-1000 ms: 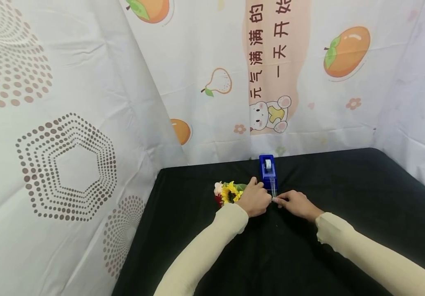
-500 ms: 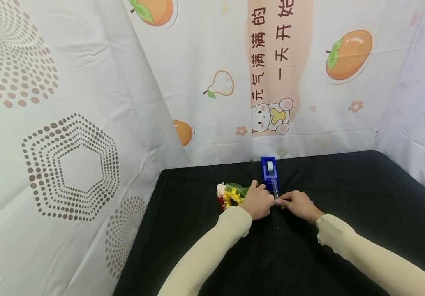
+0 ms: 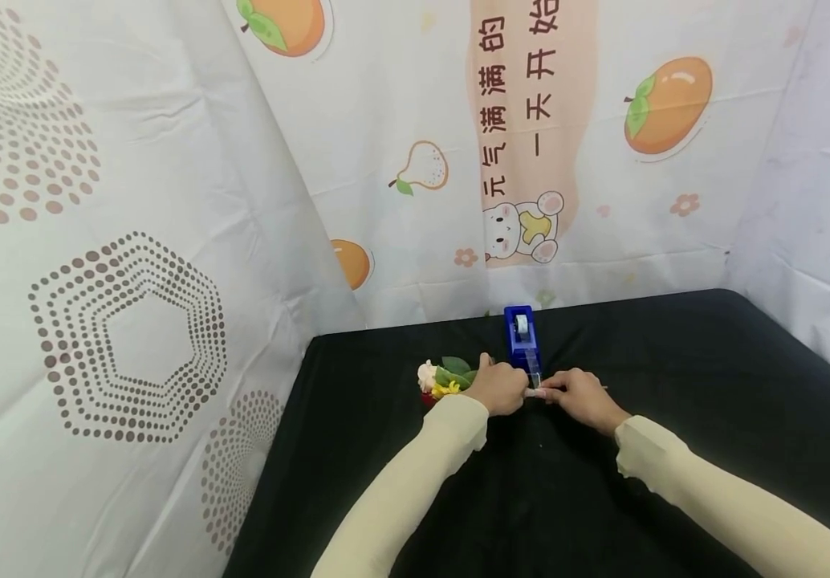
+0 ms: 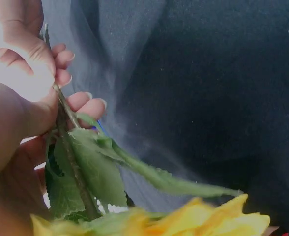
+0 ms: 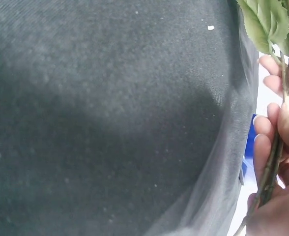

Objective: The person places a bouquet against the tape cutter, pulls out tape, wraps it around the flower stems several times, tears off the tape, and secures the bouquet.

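Observation:
My left hand (image 3: 498, 389) grips the stems (image 4: 75, 172) of a small bunch of flowers. At its left side show a yellow sunflower (image 3: 446, 390), a pale pink flower (image 3: 426, 375), a bit of red and green leaves (image 3: 456, 366). My right hand (image 3: 579, 397) pinches the stems further along, its fingertips close beside the left hand. A strip of clear tape (image 3: 535, 371) runs from the blue tape dispenser (image 3: 516, 337) down to where the hands meet. In the right wrist view, stem ends (image 5: 267, 182) pass through the right hand's curled fingers.
Black cloth (image 3: 530, 498) covers the table. The dispenser stands near its back edge, in front of a printed curtain (image 3: 372, 160). More white curtain hangs at the left and right. A small white scrap (image 5: 211, 28) lies on the cloth.
The bunch has turned in my left hand: the sunflower's face pointed up a second ago, and now leaves show on top. The right hand stays by the tape and the dispenser has not moved.

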Tool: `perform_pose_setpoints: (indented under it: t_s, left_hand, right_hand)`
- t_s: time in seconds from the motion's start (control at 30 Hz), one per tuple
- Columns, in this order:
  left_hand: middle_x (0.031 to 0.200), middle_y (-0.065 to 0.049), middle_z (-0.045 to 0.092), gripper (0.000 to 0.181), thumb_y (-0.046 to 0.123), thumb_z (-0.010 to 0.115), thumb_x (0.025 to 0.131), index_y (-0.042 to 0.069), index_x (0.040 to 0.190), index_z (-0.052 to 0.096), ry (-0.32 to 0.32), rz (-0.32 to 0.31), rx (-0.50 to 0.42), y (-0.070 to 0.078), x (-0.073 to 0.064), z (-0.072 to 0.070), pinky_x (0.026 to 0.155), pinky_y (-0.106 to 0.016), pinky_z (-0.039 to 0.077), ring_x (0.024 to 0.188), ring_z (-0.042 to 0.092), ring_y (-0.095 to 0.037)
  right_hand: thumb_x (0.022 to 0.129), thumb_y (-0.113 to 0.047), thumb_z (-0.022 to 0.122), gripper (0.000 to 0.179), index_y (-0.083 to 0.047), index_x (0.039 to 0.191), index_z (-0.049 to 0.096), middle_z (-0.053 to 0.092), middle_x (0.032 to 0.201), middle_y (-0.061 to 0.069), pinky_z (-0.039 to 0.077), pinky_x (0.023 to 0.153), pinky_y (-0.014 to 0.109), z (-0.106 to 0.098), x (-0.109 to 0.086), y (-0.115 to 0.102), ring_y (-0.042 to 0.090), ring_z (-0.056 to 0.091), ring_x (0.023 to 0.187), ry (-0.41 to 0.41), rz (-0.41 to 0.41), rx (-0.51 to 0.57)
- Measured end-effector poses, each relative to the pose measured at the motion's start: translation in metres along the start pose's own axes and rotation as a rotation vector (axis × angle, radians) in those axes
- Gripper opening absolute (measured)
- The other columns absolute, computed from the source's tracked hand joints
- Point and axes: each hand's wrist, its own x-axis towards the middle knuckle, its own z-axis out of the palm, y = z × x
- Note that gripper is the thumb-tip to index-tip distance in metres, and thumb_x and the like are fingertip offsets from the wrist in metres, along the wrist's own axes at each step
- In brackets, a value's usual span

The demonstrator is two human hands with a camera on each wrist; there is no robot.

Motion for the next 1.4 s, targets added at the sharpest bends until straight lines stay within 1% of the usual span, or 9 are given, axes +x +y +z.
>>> perform_pose_setpoints:
  t_s: [0.17,0.43,0.53,0.67,0.8,0.93,1.13,1.23,1.4]
  left_hand:
    - [0.064,0.007,0.055,0.033,0.041,0.064,0.101,0.025,0.072,0.062,0.088,0.0,0.104,0.001,-0.001,-0.005,0.082,-0.038,0.026,0.066,0.05,-0.01]
    - [0.062,0.009,0.052,0.026,0.042,0.069,0.096,0.03,0.073,0.064,0.18,0.041,0.253,0.001,-0.006,0.004,0.083,-0.039,0.024,0.072,0.046,-0.011]
    - [0.059,0.009,0.049,0.03,0.041,0.069,0.096,0.031,0.069,0.061,0.208,0.05,0.294,0.002,-0.008,0.008,0.085,-0.039,0.023,0.074,0.044,-0.012]
    - [0.059,0.009,0.05,0.034,0.039,0.069,0.096,0.031,0.064,0.059,0.234,0.058,0.32,0.003,-0.008,0.01,0.086,-0.039,0.023,0.076,0.043,-0.013]
    - [0.064,0.01,0.056,0.031,0.04,0.071,0.094,0.031,0.067,0.061,0.219,0.055,0.35,0.004,-0.008,0.01,0.086,-0.039,0.024,0.078,0.043,-0.014]
    - [0.07,0.011,0.061,0.027,0.042,0.072,0.093,0.031,0.069,0.062,0.209,0.055,0.373,0.004,-0.008,0.01,0.088,-0.039,0.026,0.08,0.045,-0.014]
    - [0.073,0.01,0.064,0.026,0.038,0.07,0.096,0.03,0.072,0.064,0.201,0.054,0.337,0.004,-0.008,0.008,0.088,-0.038,0.026,0.081,0.046,-0.014]
    - [0.078,0.009,0.065,0.025,0.037,0.068,0.098,0.029,0.075,0.065,0.154,0.038,0.278,0.004,-0.006,0.008,0.087,-0.039,0.026,0.083,0.045,-0.014]
    - [0.078,0.01,0.063,0.026,0.037,0.064,0.101,0.029,0.077,0.065,0.042,0.007,0.153,0.002,0.002,0.008,0.089,-0.041,0.026,0.089,0.044,-0.014]
  right_hand:
    - [0.101,-0.022,0.068,0.016,-0.01,0.097,0.079,0.065,0.081,-0.001,0.043,0.065,0.034,-0.001,0.002,-0.002,0.016,0.054,0.069,-0.004,-0.005,0.007]
    - [0.106,-0.035,0.057,0.034,-0.007,0.102,0.076,0.067,0.09,0.004,0.043,0.071,0.036,0.0,0.004,-0.005,0.018,0.056,0.074,-0.088,0.099,0.036]
    - [0.107,-0.038,0.054,0.038,-0.008,0.1,0.076,0.068,0.09,0.004,0.043,0.071,0.036,0.002,0.006,-0.005,0.017,0.055,0.075,-0.107,0.106,0.024]
    - [0.108,-0.037,0.053,0.038,-0.008,0.098,0.075,0.068,0.089,0.003,0.041,0.072,0.037,0.001,0.008,-0.003,0.017,0.054,0.074,-0.122,0.07,0.018]
    - [0.108,-0.033,0.055,0.033,-0.008,0.099,0.075,0.069,0.089,0.002,0.042,0.075,0.038,0.002,0.01,-0.001,0.017,0.058,0.078,-0.132,0.033,0.048]
    - [0.107,-0.03,0.057,0.03,-0.008,0.098,0.074,0.069,0.089,0.002,0.045,0.076,0.037,0.003,0.011,0.0,0.019,0.061,0.082,-0.137,0.032,0.087]
    - [0.105,-0.031,0.06,0.029,-0.01,0.095,0.075,0.069,0.085,0.002,0.04,0.073,0.037,0.002,0.01,-0.002,0.017,0.056,0.073,-0.092,0.044,0.061]
    - [0.104,-0.029,0.062,0.025,-0.011,0.093,0.076,0.069,0.083,0.001,0.036,0.076,0.041,0.002,0.01,-0.003,0.016,0.054,0.071,-0.075,0.049,0.043]
    - [0.103,-0.025,0.065,0.019,-0.013,0.093,0.077,0.069,0.081,-0.002,0.035,0.081,0.048,0.003,0.009,-0.002,0.017,0.055,0.072,-0.056,0.052,0.024]
